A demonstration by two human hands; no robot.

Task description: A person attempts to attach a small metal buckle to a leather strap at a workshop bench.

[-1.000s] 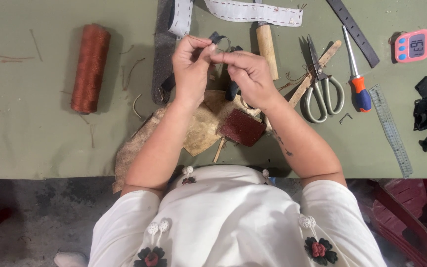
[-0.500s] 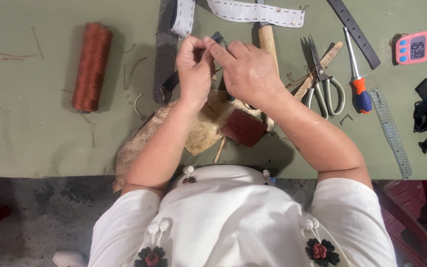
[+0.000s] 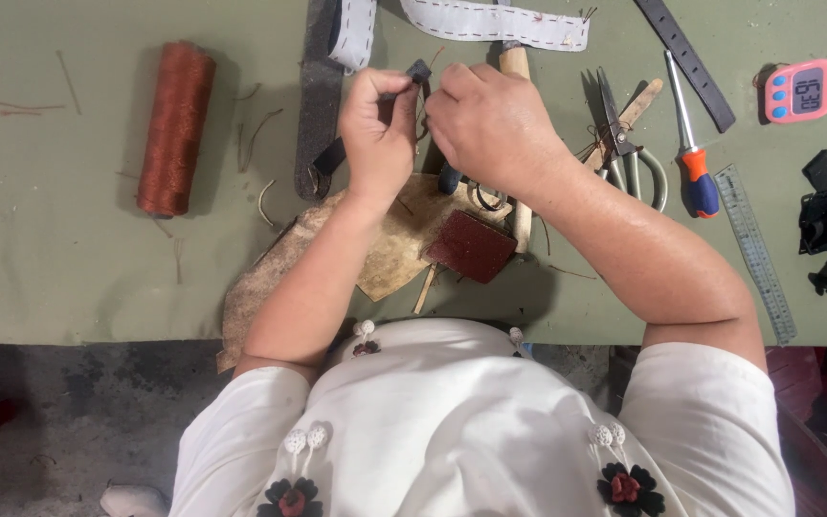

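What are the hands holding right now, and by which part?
Both hands pinch a small dark piece, left hand and right hand meeting at its top end; what it is cannot be told.

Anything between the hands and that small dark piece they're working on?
Nothing visible. The left hand already pinches the small dark piece at its fingertips, and the right hand meets it from the other side, above the tan leather scrap.

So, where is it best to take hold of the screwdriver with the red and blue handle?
Grip the screwdriver by its thick red and blue handle, coming from above. It lies flat, handle end nearest the person, scissors on one side and steel ruler on the other.
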